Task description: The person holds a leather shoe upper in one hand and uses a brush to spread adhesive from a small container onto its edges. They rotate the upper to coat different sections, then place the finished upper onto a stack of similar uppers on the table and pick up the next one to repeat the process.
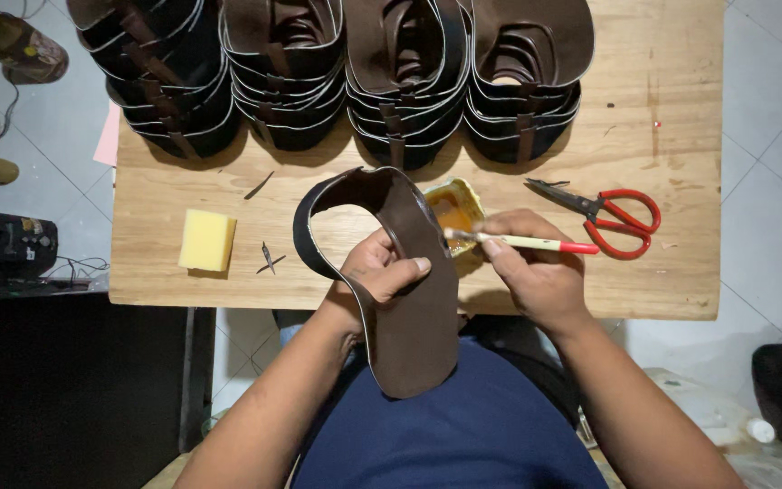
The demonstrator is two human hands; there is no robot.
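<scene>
Left hand point(375, 272): closed round a dark brown leather sandal upper point(409, 281), thumb pressed across its face, fingers behind; the piece is held tilted above the table's near edge and over the lap.
Right hand point(536, 272): fingers pinched on a small glue brush point(522, 241) with a pale handle and red end, bristles at the upper's right edge, just beside the pot.
Glue pot point(456, 210): a small yellowish cup of orange adhesive, partly hidden behind the upper, touching neither hand.
Doing it well: my judgement is that short strokes kept along the edge band, with the thumb clear of the wet line, would give an even coat; the brush looks best loaded lightly so nothing runs onto the face.
Edges: the wooden table point(672, 272) ends right under the wrists, so the upper hangs partly past it.
Open room: bare wood lies left of the hands, between the yellow sponge point(206, 240) and the upper; red-handled scissors point(608, 217) lie near on the right.
Far side: stacks of finished uppers point(337, 81) fill the back edge, well apart from the hands.
</scene>
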